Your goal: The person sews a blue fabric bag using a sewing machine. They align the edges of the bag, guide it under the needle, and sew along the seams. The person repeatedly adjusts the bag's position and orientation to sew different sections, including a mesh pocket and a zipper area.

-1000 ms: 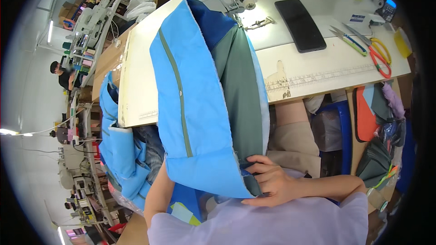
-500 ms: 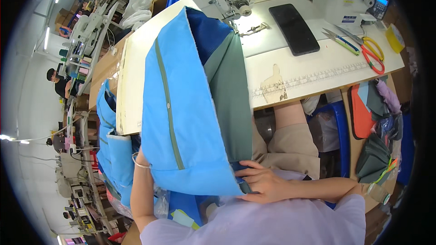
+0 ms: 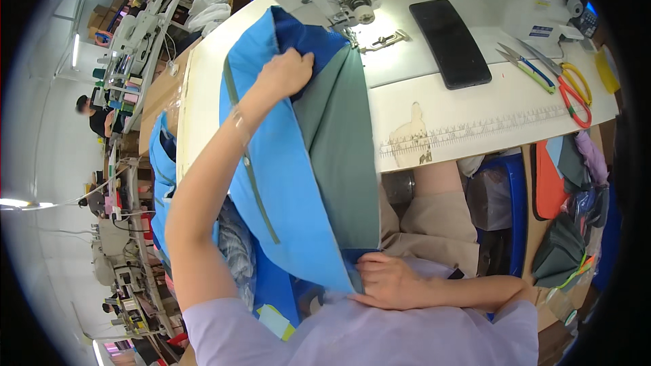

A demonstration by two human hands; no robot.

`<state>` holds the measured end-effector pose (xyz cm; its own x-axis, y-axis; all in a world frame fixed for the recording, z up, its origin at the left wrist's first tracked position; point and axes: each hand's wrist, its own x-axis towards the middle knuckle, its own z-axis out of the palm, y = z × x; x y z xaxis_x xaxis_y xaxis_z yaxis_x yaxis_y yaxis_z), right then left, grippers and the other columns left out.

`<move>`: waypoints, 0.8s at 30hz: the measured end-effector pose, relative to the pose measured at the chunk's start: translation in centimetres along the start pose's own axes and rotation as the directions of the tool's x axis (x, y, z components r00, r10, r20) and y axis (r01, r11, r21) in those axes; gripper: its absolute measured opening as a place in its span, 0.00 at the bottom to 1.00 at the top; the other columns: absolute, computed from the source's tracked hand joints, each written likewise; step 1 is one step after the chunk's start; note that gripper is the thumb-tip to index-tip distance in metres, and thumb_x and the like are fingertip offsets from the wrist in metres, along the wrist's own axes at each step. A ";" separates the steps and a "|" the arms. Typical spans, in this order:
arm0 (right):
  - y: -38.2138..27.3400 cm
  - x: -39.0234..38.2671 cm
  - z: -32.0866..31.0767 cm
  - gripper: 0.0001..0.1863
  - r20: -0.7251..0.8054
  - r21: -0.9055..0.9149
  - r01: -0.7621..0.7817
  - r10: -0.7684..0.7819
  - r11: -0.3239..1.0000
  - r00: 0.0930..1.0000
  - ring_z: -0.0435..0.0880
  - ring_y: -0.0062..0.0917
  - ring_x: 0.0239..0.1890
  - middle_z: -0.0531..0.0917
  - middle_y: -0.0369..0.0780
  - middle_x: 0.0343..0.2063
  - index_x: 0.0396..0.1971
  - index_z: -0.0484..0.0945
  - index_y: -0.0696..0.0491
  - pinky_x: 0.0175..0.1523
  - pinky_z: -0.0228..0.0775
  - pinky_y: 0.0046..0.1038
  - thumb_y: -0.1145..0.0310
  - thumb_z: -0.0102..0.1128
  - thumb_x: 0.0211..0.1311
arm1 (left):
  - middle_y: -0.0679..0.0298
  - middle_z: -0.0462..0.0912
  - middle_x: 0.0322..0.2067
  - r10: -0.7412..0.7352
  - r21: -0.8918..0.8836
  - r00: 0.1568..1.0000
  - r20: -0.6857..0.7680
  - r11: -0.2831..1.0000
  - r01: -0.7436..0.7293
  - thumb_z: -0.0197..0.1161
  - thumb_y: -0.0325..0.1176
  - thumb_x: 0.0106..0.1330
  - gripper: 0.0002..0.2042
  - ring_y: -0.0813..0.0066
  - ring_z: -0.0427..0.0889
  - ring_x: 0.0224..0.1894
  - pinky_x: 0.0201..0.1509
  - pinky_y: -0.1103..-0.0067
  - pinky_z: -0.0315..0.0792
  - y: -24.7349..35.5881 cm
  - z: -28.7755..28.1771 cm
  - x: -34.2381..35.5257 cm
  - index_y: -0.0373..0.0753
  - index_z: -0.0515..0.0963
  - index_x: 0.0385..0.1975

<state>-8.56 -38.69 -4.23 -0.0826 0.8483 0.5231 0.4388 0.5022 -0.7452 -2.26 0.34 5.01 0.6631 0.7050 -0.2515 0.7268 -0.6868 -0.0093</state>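
A large half-sewn fabric piece, light blue with a green zipper (image 3: 252, 183), hangs from the sewing machine's needle area over the table's front edge. Its grey-green panel (image 3: 342, 163) and dark blue mesh panel (image 3: 313, 39) are joined to it. My left hand (image 3: 288, 73) is closed over the upper edge of the blue fabric (image 3: 291, 190), beside the mesh; its fingertips are partly hidden. Down by my lap, my right hand (image 3: 390, 281) pinches the lower corner of the piece. The far corner of the fabric lies close to the presser foot (image 3: 351, 35).
On the white table are a black phone (image 3: 450, 44), green-blue snips (image 3: 529, 69), red-and-yellow-handled scissors (image 3: 573, 95) and a printed ruler strip (image 3: 475, 122). Yellow tape (image 3: 607, 69) stands at the right edge. More blue pieces (image 3: 161, 163) hang at left; fabric pieces (image 3: 559, 251) lie at right.
My left hand has come up from beneath the blue fabric to its upper edge, folding the blue side over. My right hand stays at the lower corner. The view has shifted slightly.
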 end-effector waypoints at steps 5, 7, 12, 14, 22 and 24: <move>0.6 1.5 -0.5 0.17 -0.009 0.145 -0.192 0.196 0.971 0.981 0.84 0.39 0.41 0.83 0.44 0.34 0.31 0.77 0.59 0.48 0.77 0.38 0.58 0.66 0.65 | 0.40 0.81 0.53 0.225 0.413 0.970 -0.094 0.895 -0.168 0.49 0.47 0.73 0.24 0.31 0.74 0.57 0.65 0.51 0.66 0.7 2.7 8.7 0.38 0.79 0.58; 0.8 1.8 -0.8 0.17 0.053 0.177 -0.262 0.257 0.949 0.965 0.84 0.41 0.40 0.82 0.44 0.32 0.31 0.76 0.59 0.45 0.77 0.40 0.58 0.64 0.67 | 0.46 0.83 0.52 0.432 0.410 0.866 -0.252 0.858 -0.309 0.49 0.45 0.74 0.20 0.39 0.77 0.55 0.63 0.54 0.66 -0.8 4.2 8.9 0.40 0.82 0.51; 1.1 2.8 -1.7 0.18 0.289 0.236 -0.320 0.248 0.917 0.924 0.86 0.39 0.45 0.84 0.47 0.39 0.36 0.79 0.60 0.44 0.80 0.37 0.56 0.60 0.71 | 0.49 0.87 0.40 0.479 0.186 0.765 -0.431 0.877 -0.443 0.58 0.39 0.70 0.12 0.49 0.83 0.44 0.48 0.59 0.73 -2.6 2.1 5.8 0.39 0.84 0.40; 0.8 2.0 -1.0 0.15 0.099 0.221 -0.230 0.213 0.948 0.972 0.85 0.38 0.39 0.83 0.44 0.34 0.33 0.78 0.59 0.42 0.79 0.37 0.60 0.61 0.67 | 0.50 0.88 0.38 0.478 0.125 0.710 -0.517 0.863 -0.489 0.62 0.36 0.68 0.10 0.51 0.86 0.40 0.43 0.63 0.76 0.3 0.2 2.7 0.37 0.86 0.37; -0.6 2.4 -1.4 0.08 -0.016 -0.121 0.197 -0.200 0.973 0.980 0.81 0.25 0.33 0.80 0.37 0.28 0.26 0.79 0.55 0.38 0.72 0.25 0.67 0.59 0.48 | 0.63 0.86 0.43 0.933 0.339 0.242 -0.266 0.325 -0.883 0.64 0.21 0.50 0.15 0.58 0.84 0.49 0.59 0.62 0.79 6.2 0.8 -9.3 0.40 0.85 0.39; -0.7 2.6 -1.6 0.06 0.003 -0.159 0.228 -0.230 0.961 0.973 0.79 0.24 0.32 0.79 0.36 0.27 0.26 0.78 0.53 0.37 0.69 0.23 0.68 0.59 0.49 | 0.63 0.85 0.43 0.935 0.324 0.265 -0.236 0.333 -0.885 0.64 0.22 0.49 0.13 0.60 0.82 0.51 0.61 0.61 0.78 5.4 0.6 -8.7 0.40 0.83 0.36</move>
<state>-7.69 -37.09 -1.68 -0.1843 0.7106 0.6790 0.5451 0.6488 -0.5310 -4.21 -9.55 6.58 0.8976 -0.4135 0.1527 -0.4032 -0.9102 -0.0944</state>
